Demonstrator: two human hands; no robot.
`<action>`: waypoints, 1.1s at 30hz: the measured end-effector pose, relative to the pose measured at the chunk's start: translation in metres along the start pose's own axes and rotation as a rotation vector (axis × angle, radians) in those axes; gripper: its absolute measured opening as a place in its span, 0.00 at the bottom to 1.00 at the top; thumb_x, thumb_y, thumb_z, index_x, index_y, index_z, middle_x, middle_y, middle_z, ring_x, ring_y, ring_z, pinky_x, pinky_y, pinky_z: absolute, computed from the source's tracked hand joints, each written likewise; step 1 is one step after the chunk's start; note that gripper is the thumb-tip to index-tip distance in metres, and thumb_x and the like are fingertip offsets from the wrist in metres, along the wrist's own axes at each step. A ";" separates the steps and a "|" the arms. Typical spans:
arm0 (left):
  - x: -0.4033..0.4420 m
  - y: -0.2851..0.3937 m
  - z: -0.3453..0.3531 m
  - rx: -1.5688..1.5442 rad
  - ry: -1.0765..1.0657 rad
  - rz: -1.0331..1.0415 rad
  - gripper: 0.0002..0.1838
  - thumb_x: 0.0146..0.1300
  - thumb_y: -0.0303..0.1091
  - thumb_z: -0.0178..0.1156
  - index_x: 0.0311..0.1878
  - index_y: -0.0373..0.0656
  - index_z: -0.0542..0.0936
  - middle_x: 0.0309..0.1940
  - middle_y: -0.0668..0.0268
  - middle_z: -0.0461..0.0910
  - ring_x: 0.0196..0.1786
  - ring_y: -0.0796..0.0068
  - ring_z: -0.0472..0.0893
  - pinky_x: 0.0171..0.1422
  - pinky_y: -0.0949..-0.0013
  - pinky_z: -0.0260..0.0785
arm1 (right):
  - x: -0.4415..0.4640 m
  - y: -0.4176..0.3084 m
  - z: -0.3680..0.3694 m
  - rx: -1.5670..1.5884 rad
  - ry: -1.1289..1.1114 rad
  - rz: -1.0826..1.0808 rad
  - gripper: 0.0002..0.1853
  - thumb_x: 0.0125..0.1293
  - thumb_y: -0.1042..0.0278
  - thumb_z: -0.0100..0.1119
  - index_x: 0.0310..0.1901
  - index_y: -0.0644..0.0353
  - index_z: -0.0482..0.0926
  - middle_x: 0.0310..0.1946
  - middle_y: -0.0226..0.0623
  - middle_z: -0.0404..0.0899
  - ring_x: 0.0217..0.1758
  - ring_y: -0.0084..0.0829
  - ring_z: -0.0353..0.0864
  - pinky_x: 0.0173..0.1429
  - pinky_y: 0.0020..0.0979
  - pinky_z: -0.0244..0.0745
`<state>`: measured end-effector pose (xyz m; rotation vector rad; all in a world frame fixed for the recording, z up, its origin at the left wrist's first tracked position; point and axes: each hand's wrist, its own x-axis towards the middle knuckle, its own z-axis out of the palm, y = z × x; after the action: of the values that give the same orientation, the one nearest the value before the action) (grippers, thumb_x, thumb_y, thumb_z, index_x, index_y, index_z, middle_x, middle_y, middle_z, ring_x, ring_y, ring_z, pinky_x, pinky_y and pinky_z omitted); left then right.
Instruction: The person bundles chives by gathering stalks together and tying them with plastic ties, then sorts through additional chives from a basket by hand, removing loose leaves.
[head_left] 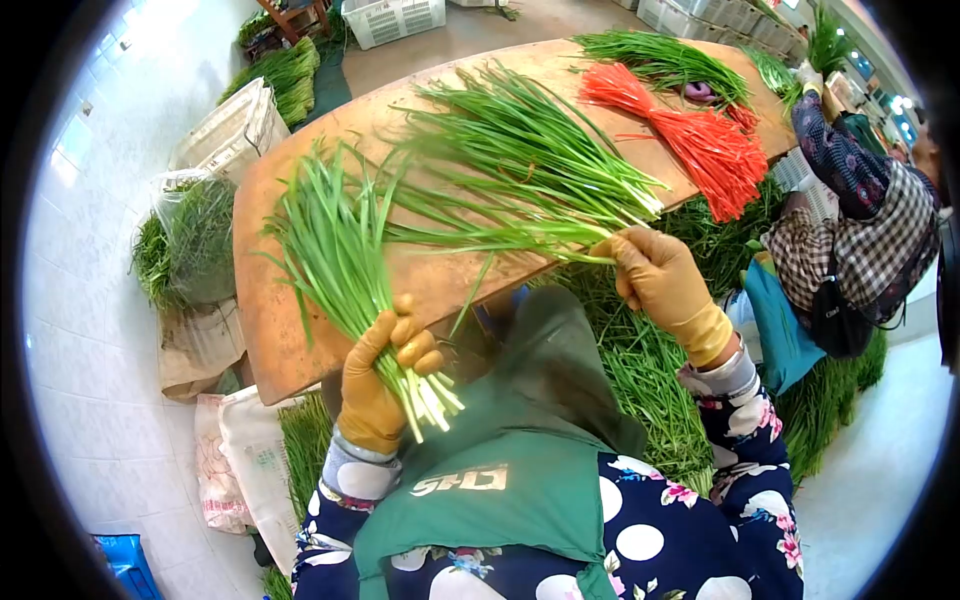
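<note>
My left hand [385,375], in a yellow-brown glove, is closed round a bunch of green stalks [340,240]; their pale cut ends point down toward my apron [500,490]. The gloved right hand [660,285] pinches the pale ends of a few loose green stalks [500,235] at the table's near edge. Beyond them a larger pile of green stalks [530,140] lies on the wooden table [290,340]. A bundle of red ties [690,135] rests to the right of that pile.
More greens [660,60] lie at the table's far right, near a co-worker [860,220] in a checked garment. White crates [395,20] stand behind the table. At left are a bagged heap of greens [200,240] and another crate [235,130]. Greens also lie below the table [650,385].
</note>
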<state>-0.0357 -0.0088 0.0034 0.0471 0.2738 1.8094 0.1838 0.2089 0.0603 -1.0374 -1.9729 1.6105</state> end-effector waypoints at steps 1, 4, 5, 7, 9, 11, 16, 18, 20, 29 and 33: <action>-0.003 0.003 0.005 0.000 -0.046 0.015 0.14 0.71 0.34 0.53 0.54 0.38 0.73 0.29 0.71 0.69 0.29 0.78 0.67 0.35 0.71 0.59 | -0.001 -0.006 0.000 0.072 0.025 -0.064 0.15 0.73 0.60 0.52 0.43 0.64 0.80 0.19 0.26 0.72 0.19 0.15 0.67 0.23 0.19 0.63; -0.017 0.008 0.029 0.036 -0.090 0.056 0.13 0.69 0.34 0.56 0.53 0.40 0.74 0.32 0.70 0.72 0.30 0.79 0.69 0.36 0.71 0.62 | -0.019 -0.029 0.017 0.112 0.175 -0.305 0.13 0.74 0.63 0.52 0.45 0.65 0.81 0.20 0.27 0.74 0.20 0.16 0.69 0.25 0.18 0.63; -0.021 0.006 0.027 0.117 -0.068 0.074 0.12 0.68 0.34 0.57 0.52 0.41 0.75 0.36 0.67 0.75 0.30 0.79 0.69 0.37 0.71 0.63 | -0.029 -0.033 0.028 0.100 0.174 -0.366 0.12 0.72 0.65 0.54 0.45 0.65 0.81 0.21 0.28 0.75 0.21 0.16 0.70 0.26 0.19 0.65; -0.026 -0.004 0.020 0.216 -0.012 0.055 0.11 0.66 0.32 0.60 0.50 0.43 0.77 0.48 0.61 0.79 0.33 0.77 0.75 0.42 0.69 0.69 | -0.045 -0.020 0.053 0.050 0.176 -0.498 0.10 0.69 0.70 0.58 0.45 0.66 0.81 0.23 0.32 0.77 0.23 0.19 0.73 0.29 0.20 0.69; -0.029 -0.019 0.006 0.340 0.135 -0.028 0.12 0.67 0.32 0.59 0.51 0.42 0.76 0.52 0.59 0.79 0.41 0.72 0.80 0.46 0.65 0.76 | -0.056 0.002 0.081 -0.104 0.145 -0.602 0.11 0.63 0.73 0.64 0.46 0.66 0.80 0.27 0.40 0.80 0.26 0.29 0.80 0.33 0.25 0.75; -0.026 -0.030 -0.002 0.346 0.172 -0.097 0.14 0.67 0.33 0.59 0.54 0.39 0.75 0.53 0.57 0.79 0.45 0.69 0.81 0.47 0.63 0.78 | -0.061 0.023 0.096 -0.540 0.097 -0.835 0.14 0.60 0.72 0.63 0.48 0.59 0.79 0.26 0.37 0.78 0.26 0.35 0.79 0.32 0.31 0.75; -0.024 -0.042 -0.010 0.361 0.267 -0.171 0.17 0.67 0.33 0.59 0.55 0.35 0.75 0.47 0.59 0.80 0.45 0.66 0.83 0.50 0.62 0.79 | -0.068 0.053 0.106 -0.873 0.052 -0.969 0.18 0.55 0.69 0.63 0.49 0.56 0.77 0.24 0.33 0.74 0.24 0.33 0.75 0.31 0.33 0.72; -0.024 -0.042 -0.005 0.362 0.291 -0.196 0.14 0.66 0.31 0.60 0.53 0.35 0.77 0.42 0.61 0.81 0.43 0.67 0.83 0.49 0.64 0.78 | -0.068 0.057 0.107 -0.746 0.092 -1.008 0.18 0.53 0.69 0.65 0.48 0.56 0.77 0.24 0.32 0.75 0.25 0.33 0.76 0.31 0.34 0.73; -0.023 -0.045 -0.008 0.403 0.393 -0.077 0.13 0.65 0.29 0.59 0.50 0.32 0.79 0.40 0.59 0.83 0.40 0.66 0.84 0.46 0.63 0.80 | -0.072 0.060 0.102 -0.713 0.080 -0.980 0.17 0.52 0.70 0.65 0.46 0.56 0.78 0.25 0.33 0.75 0.26 0.35 0.77 0.32 0.35 0.73; -0.035 -0.035 -0.016 0.420 0.419 -0.030 0.14 0.66 0.29 0.59 0.53 0.34 0.78 0.42 0.61 0.83 0.39 0.70 0.83 0.45 0.66 0.80 | -0.090 0.105 0.019 -1.130 0.043 -0.295 0.09 0.60 0.70 0.60 0.42 0.58 0.82 0.33 0.44 0.82 0.35 0.46 0.81 0.39 0.39 0.77; -0.033 -0.034 -0.020 0.453 0.347 -0.093 0.15 0.65 0.29 0.59 0.53 0.36 0.78 0.47 0.62 0.82 0.46 0.72 0.81 0.51 0.67 0.76 | -0.080 0.036 0.068 -0.295 -0.075 -0.291 0.13 0.67 0.60 0.57 0.45 0.60 0.80 0.40 0.48 0.83 0.43 0.48 0.82 0.46 0.41 0.77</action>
<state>0.0016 -0.0362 -0.0190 0.0381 0.9150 1.6264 0.1991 0.1070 0.0200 -0.7506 -2.3372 1.2470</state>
